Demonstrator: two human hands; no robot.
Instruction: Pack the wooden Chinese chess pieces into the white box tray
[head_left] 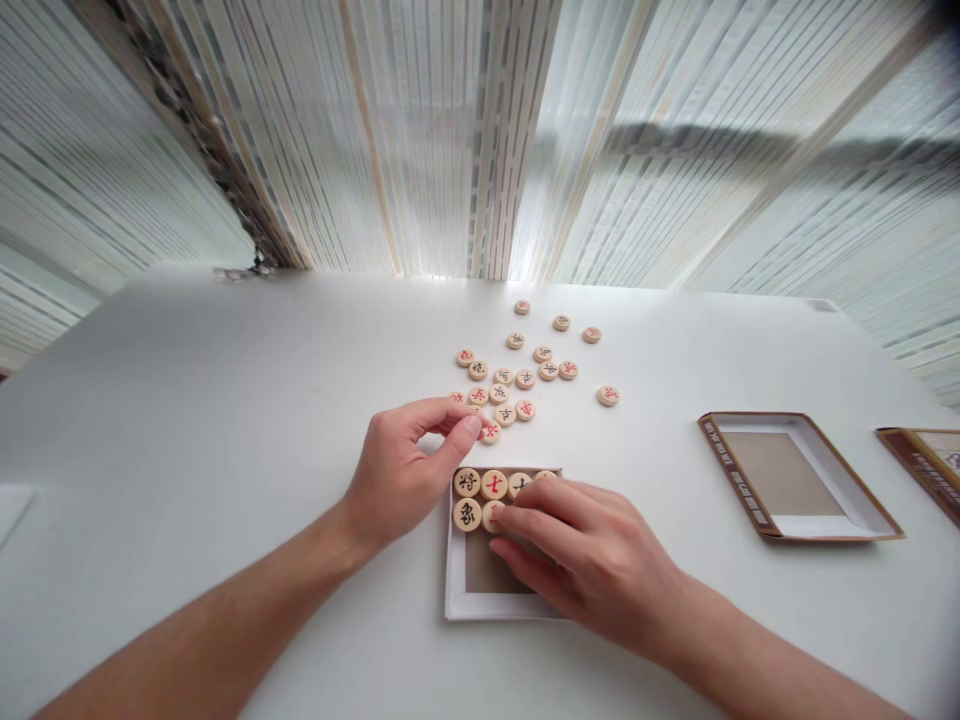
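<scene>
My left hand reaches behind the box, thumb and index finger curled toward each other at a red-marked Chinese chess piece at the near edge of the loose group. Over the open box, my right hand has its fingertips on another red-marked piece in the second row. Beside that one lies a black-marked piece. The back row holds a black-marked piece, a red-marked piece and others partly covered by my right fingers. The box's right side is hidden under that hand.
Several loose wooden pieces lie scattered behind the box, with one off to the right. An open brown-edged tray rests on the white table at right. Another brown box part is at the right edge. Striped curtains hang behind.
</scene>
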